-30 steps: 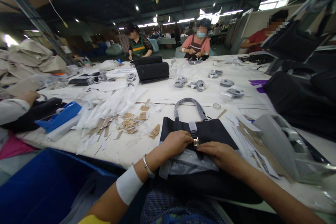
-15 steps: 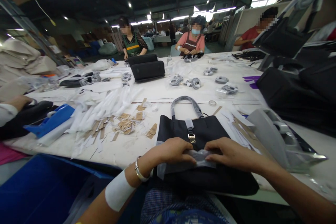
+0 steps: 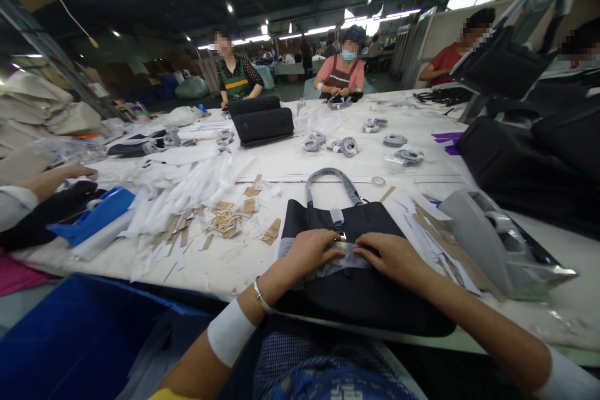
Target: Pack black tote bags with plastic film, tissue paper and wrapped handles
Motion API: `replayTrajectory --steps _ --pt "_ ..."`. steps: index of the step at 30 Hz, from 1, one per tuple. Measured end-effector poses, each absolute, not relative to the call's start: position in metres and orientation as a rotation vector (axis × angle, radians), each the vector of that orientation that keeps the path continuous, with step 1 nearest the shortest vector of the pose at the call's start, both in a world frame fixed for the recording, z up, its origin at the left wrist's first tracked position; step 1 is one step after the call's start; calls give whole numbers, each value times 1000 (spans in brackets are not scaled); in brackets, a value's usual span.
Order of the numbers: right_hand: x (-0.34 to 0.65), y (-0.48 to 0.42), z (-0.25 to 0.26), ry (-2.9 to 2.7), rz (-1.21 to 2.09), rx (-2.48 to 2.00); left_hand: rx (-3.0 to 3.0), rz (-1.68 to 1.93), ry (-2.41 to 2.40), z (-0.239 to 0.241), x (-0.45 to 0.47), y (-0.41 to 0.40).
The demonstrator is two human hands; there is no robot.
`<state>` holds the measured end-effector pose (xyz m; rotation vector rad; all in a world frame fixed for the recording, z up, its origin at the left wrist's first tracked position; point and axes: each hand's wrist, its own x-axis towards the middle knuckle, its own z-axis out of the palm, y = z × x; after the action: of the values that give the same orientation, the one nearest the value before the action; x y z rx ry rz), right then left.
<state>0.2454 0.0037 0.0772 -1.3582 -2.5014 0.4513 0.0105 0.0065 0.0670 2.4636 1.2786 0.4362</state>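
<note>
Right now, from the head view, I've got the black handbag lying flat at the near edge of the white table, its grey handle pointing away from me. My left hand and right hand sit close together on the bag's front, both pinching a piece of clear plastic film just under the grey strap with its metal buckle; my fingers are closed on the film, not on the bag itself. I'd judge this as the wrapping step at the buckle, and the next move calls for drawing the film snug over the metal without creasing it. To the left lie cardboard hang tags and white paper strips, near but clear of my hands. A grey tape dispenser stands just to the right, close to my right forearm, so that's what could get in the way. Far left, another person's hand rests by a blue tool; across the table, black bags and coiled straps.
</note>
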Motion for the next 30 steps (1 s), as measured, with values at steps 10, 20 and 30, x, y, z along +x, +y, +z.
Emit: replayTrajectory --steps 10,20,30 --pt "249 -19 53 -2585 -184 -889 2792 588 1306 65 9 -39" --pt "244 -23 31 -2667 -161 -1046 2700 573 1444 53 -5 -58" --pt "244 -22 31 -2528 -30 -1066 2676 603 1566 68 -56 -90"
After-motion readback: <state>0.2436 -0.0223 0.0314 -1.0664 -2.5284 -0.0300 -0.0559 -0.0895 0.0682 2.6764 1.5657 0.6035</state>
